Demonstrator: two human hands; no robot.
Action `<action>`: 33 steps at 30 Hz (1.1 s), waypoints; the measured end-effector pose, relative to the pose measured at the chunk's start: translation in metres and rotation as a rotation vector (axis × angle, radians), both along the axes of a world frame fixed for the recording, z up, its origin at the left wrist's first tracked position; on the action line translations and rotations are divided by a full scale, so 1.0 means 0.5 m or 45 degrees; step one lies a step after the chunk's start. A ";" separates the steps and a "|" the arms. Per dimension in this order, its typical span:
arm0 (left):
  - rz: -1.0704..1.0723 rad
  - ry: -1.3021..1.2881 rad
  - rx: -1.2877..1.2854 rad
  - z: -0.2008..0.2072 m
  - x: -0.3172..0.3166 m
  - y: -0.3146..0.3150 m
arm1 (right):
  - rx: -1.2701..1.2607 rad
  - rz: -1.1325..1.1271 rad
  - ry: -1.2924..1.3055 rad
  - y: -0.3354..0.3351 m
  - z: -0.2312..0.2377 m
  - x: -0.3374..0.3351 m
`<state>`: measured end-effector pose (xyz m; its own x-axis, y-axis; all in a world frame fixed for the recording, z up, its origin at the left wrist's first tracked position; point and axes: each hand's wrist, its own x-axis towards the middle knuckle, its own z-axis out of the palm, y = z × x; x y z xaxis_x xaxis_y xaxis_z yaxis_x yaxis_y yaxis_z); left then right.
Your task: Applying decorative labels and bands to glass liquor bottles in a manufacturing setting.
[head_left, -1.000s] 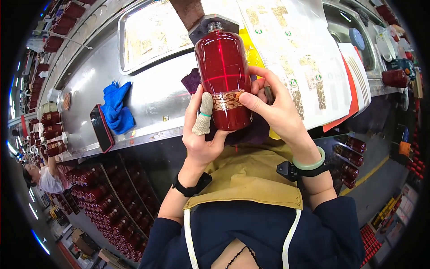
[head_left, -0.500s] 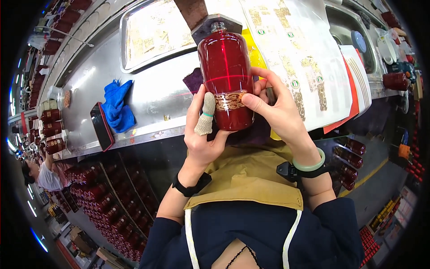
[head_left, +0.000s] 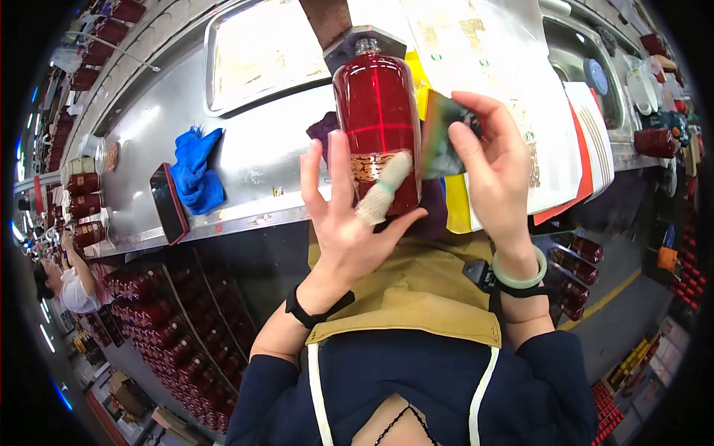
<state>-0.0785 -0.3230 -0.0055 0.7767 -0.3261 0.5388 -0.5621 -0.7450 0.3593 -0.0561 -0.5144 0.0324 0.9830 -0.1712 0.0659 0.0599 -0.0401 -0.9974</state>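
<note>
A dark red glass bottle (head_left: 375, 97) lies with its neck pointing away from me, against a grey angular metal block (head_left: 338, 50). Thin bright red lines cross on its surface. Low on its body is a patterned gold label (head_left: 366, 166). My left hand (head_left: 353, 223) is spread over the bottle's lower end; one finger, in a pale cloth finger cover (head_left: 387, 187), lies across the label. Beside the bottle, my right hand (head_left: 494, 160) pinches a flat, dark, green-edged piece (head_left: 444, 134), blurred by motion, its kind unclear.
Left are a blue cloth (head_left: 197, 171), a phone (head_left: 169, 203) and a metal tray (head_left: 268, 56). White sheets with gold labels (head_left: 476, 44) cover the right side, near a sink (head_left: 606, 67). Racked red bottles (head_left: 175, 334) stand below, and another person (head_left: 74, 286) is at far left.
My left fingers have spread from the bottle's side, and the covered finger has swung onto the label. My right hand has left the label and moved right, now holding the flat dark piece.
</note>
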 end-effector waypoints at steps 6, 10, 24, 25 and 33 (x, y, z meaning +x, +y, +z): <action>0.081 0.379 -0.397 -0.031 0.003 0.018 | -0.488 -0.111 0.169 0.013 0.009 0.009; 0.037 0.531 -0.622 -0.045 0.023 0.015 | -0.477 -0.152 0.018 -0.006 -0.008 0.008; -0.046 0.611 -0.551 -0.027 -0.121 0.155 | -1.088 0.005 -0.211 -0.197 -0.057 -0.083; -0.108 0.688 -0.745 -0.039 -0.155 0.180 | -0.955 0.066 -0.073 -0.216 -0.045 -0.123; -0.151 1.192 -1.036 -0.093 -0.446 0.302 | -0.360 1.213 1.728 -0.283 0.023 -0.404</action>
<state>-0.3015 -0.1719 -0.0522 0.9595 -0.2514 -0.1273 0.1103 -0.0808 0.9906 -0.2580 -0.6557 0.0438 0.0895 0.3449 -0.9344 -0.6706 -0.6728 -0.3126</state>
